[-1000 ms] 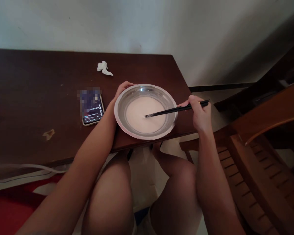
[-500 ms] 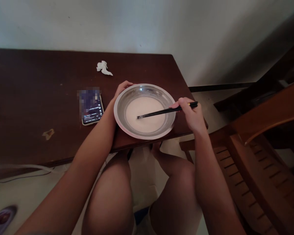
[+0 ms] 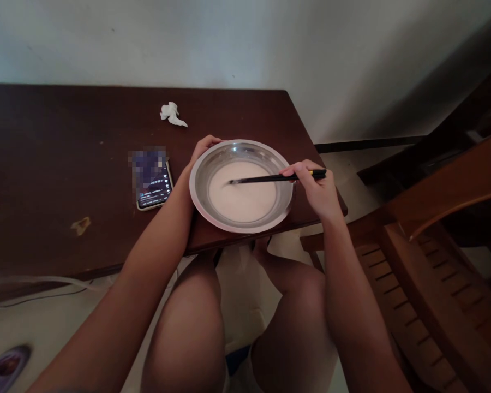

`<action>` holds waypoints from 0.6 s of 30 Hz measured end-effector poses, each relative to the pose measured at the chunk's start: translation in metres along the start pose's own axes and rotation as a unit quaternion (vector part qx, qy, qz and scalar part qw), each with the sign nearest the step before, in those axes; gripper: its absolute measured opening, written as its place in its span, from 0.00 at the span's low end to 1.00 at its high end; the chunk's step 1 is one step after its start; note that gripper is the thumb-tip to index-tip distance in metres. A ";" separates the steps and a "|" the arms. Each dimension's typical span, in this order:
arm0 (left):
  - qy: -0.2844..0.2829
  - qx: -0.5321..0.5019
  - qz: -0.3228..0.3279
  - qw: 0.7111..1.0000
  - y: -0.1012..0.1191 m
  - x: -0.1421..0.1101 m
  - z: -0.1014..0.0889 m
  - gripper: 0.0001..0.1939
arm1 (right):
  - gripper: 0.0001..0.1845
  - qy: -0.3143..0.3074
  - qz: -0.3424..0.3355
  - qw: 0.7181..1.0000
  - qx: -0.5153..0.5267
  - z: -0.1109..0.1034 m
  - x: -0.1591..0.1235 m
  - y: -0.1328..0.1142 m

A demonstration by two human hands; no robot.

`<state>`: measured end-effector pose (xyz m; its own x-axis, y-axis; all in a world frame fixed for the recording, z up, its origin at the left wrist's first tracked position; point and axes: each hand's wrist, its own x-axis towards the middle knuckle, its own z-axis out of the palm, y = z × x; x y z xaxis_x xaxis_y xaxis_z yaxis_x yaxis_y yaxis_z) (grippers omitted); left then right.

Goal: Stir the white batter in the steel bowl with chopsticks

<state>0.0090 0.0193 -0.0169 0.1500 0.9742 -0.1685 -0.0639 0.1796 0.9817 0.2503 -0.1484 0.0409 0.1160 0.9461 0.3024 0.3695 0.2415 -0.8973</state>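
Note:
A round steel bowl (image 3: 284,210) holding pale white batter (image 3: 241,199) sits at the near right corner of the dark wooden table (image 3: 65,164). My left hand (image 3: 200,150) curls round the bowl's far left rim. My right hand (image 3: 317,188) pinches a pair of black chopsticks (image 3: 270,178) at the bowl's right edge. Their tips dip into the batter at its upper left.
A phone (image 3: 153,183) with a lit screen lies left of the bowl. A crumpled white tissue (image 3: 171,113) lies farther back. A wooden slatted chair (image 3: 425,262) stands at the right. My bare knees are under the table's edge. A cable (image 3: 45,281) runs along the floor at left.
My right hand moved left toward the bowl and the chopstick tips swept from the batter's middle to its upper left. My left hand stayed on the rim.

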 end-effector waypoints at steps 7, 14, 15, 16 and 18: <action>-0.001 -0.001 -0.023 1.000 0.007 -0.007 0.006 0.07 | 0.27 0.073 0.006 0.997 0.007 -0.009 -0.001 0.005; -0.012 -0.004 -0.019 1.000 0.002 -0.001 0.000 0.07 | 0.22 0.040 -0.007 0.999 0.009 0.000 0.001 0.002; -0.018 -0.008 -0.026 0.999 0.002 0.000 0.000 0.07 | 0.23 0.071 -0.003 0.997 0.003 -0.003 0.001 0.004; -0.024 -0.011 -0.034 0.999 0.001 0.001 -0.001 0.08 | 0.24 0.099 0.001 0.995 0.000 -0.006 0.002 0.006; -0.027 -0.013 -0.034 0.999 0.001 0.001 -0.001 0.07 | 0.25 0.121 0.008 0.993 0.005 -0.009 0.001 0.008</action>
<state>0.0078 0.0205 -0.0167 0.2077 0.9510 -0.2288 -0.0766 0.2490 0.9655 0.2619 -0.1477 0.0371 0.3400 0.8709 0.3548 0.3564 0.2298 -0.9056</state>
